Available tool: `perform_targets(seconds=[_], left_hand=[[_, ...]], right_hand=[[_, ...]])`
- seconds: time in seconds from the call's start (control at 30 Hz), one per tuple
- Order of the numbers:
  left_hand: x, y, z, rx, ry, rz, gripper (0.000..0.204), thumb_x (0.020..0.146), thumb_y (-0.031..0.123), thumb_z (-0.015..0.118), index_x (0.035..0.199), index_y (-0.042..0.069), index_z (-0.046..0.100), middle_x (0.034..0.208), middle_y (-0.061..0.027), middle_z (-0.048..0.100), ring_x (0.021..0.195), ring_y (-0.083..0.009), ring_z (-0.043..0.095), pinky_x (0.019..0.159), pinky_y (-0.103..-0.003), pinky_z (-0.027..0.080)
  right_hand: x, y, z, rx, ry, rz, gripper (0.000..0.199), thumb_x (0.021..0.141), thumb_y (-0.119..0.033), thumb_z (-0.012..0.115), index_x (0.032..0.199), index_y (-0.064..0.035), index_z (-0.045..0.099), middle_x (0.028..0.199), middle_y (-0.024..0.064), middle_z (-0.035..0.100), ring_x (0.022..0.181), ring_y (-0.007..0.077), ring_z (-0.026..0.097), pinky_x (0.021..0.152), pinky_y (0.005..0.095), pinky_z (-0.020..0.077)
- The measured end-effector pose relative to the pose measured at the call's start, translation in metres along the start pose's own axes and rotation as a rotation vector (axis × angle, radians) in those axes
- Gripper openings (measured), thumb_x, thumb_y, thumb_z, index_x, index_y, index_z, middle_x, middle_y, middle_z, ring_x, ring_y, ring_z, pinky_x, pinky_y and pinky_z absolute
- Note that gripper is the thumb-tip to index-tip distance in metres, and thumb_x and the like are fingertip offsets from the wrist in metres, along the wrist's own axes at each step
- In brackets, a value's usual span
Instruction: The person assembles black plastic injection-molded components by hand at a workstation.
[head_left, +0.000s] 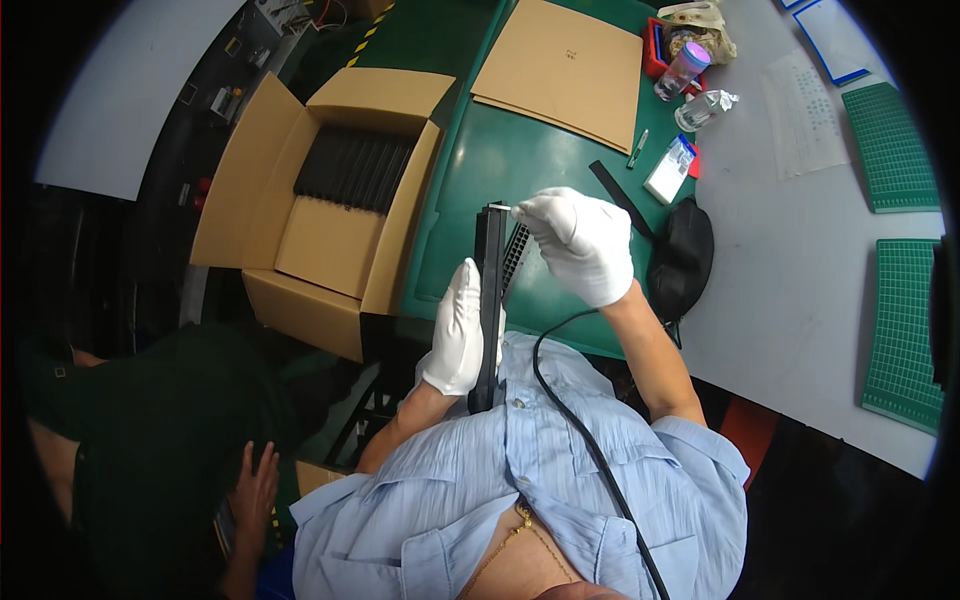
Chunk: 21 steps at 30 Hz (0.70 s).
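I see my left hand [458,335], in a white glove, wrapped around the lower half of a long black part [490,300] that stands nearly upright in front of my chest, above the near edge of the green bench [480,170]; that grip is clenched on the part. My right hand [583,243], also gloved, is pinched at the part's top end, where a small white piece shows between the fingertips, so that grip is closed there too. A ribbed black piece [514,255] shows just behind the part, touching it as far as I can tell. Off the bench's left edge stands an open carton [330,200] with its flaps spread; in its far half lies a row of black parts [352,168] packed side by side, while the near half shows only a cardboard sheet [325,245]. A flat cardboard stack [565,70] lies at the far edge of the green bench. On the white bench [800,270] to my right, a red tray [655,55] at the far side holds a crumpled bag and stands by a capped bottle [684,70]. A black pouch [682,255] lies at the seam between the two benches, and green mats [900,330] lie along the right edge. A black cable [590,440] runs down across my shirt. Another person's hand [255,490] shows at lower left.
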<state>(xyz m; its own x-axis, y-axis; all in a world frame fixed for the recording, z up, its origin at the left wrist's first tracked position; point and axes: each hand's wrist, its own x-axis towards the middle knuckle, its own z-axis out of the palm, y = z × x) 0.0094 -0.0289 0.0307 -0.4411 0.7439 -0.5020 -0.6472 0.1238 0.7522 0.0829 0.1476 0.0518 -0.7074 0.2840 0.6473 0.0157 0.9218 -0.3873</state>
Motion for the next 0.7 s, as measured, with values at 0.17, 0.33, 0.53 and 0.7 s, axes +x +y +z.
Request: perform_targets(seconds=[0.17, 0.33, 0.53, 0.7], left_hand=[[0.009, -0.008, -0.005, 0.025, -0.040, 0.100, 0.051, 0.105, 0.055, 0.033, 0.089, 0.011, 0.054, 0.052, 0.0003, 0.044, 0.035, -0.0097, 0.039, 0.033, -0.023, 0.033], [0.033, 0.000, -0.008, 0.423, -0.026, 0.335, 0.051, 0.108, 0.048, 0.033, 0.110, 0.002, 0.055, 0.083, -0.0038, 0.057, 0.070, -0.0079, 0.054, 0.063, -0.023, 0.044], [0.037, 0.003, -0.003, 0.271, 0.207, 0.511, 0.059, 0.109, 0.046, 0.029, 0.081, 0.001, 0.056, 0.068, 0.0005, 0.048, 0.064, -0.0073, 0.045, 0.058, -0.028, 0.038], [0.032, 0.005, -0.014, 0.323, 0.088, 0.481, 0.064, 0.110, 0.044, 0.025, 0.067, 0.003, 0.049, 0.055, 0.0019, 0.039, 0.051, -0.0081, 0.035, 0.049, -0.029, 0.029]], right_hand=[[0.014, 0.004, -0.005, 0.485, -0.127, 0.728, 0.012, 0.098, -0.016, 0.063, 0.101, -0.0054, 0.067, 0.081, -0.0008, 0.064, 0.066, 0.0086, 0.057, 0.059, 0.0234, 0.0464], [0.012, -0.022, 0.000, 0.861, -0.322, 0.922, 0.048, 0.089, -0.031, 0.074, 0.123, 0.0009, 0.060, 0.107, 0.0077, 0.068, 0.097, 0.0160, 0.064, 0.090, 0.0295, 0.0506], [-0.009, -0.053, -0.009, 0.577, -0.387, 0.624, 0.046, 0.091, -0.034, 0.070, 0.120, -0.0007, 0.057, 0.101, 0.0157, 0.068, 0.087, 0.0251, 0.071, 0.080, 0.0329, 0.0547], [-0.014, -0.035, -0.015, 0.256, -0.279, 0.145, 0.018, 0.089, -0.010, 0.070, 0.103, -0.0054, 0.059, 0.091, 0.0105, 0.066, 0.076, 0.0273, 0.067, 0.067, 0.0341, 0.0531]])
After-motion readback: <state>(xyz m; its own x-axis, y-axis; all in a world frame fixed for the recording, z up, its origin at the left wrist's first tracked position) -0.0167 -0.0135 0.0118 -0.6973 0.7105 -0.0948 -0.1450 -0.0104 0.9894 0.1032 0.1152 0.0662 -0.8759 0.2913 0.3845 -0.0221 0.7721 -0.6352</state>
